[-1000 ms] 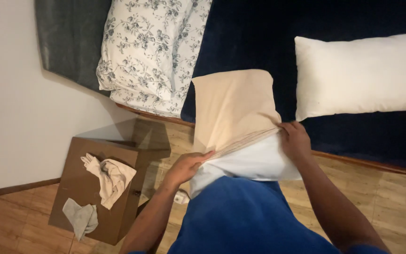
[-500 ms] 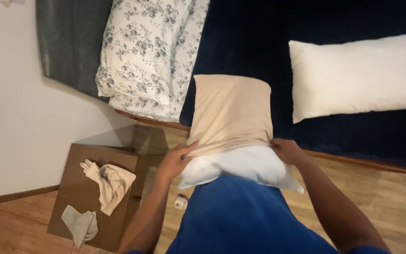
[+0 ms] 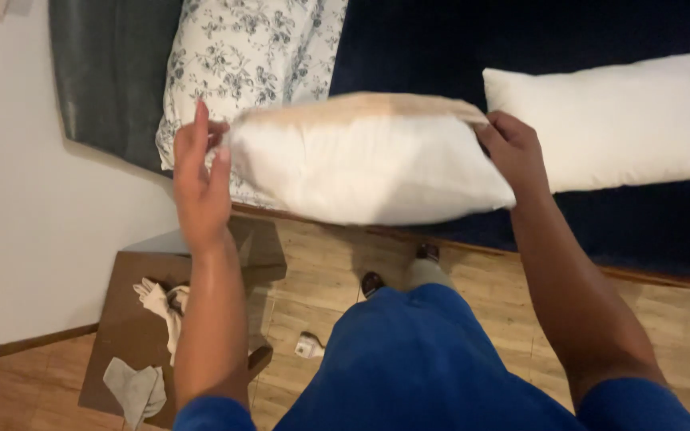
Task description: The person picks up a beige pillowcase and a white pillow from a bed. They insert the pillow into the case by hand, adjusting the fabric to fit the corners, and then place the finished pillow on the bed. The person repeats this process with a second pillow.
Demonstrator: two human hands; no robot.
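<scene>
A white pillow (image 3: 361, 172) is held up in the air in front of me, above the bed's edge, with a beige pillowcase (image 3: 361, 104) showing along its far top edge. My right hand (image 3: 509, 148) grips the pillow's right end, at the case's edge. My left hand (image 3: 201, 179) is at the pillow's left end, fingers straight and apart, its fingertips touching or nearly touching the corner. I cannot tell how far the case covers the far side.
A dark blue bed (image 3: 584, 40) holds a bare white pillow (image 3: 616, 120) at right and a floral pillow (image 3: 257, 56) at left. A brown bedside table (image 3: 129, 327) with crumpled cloths (image 3: 161, 303) stands lower left. Wooden floor (image 3: 337, 271) and my blue-clad legs (image 3: 417, 359) are below.
The pillow went from hanging against my legs, with both hands at the case's opening, to being lifted up level. My left hand let go and spread out.
</scene>
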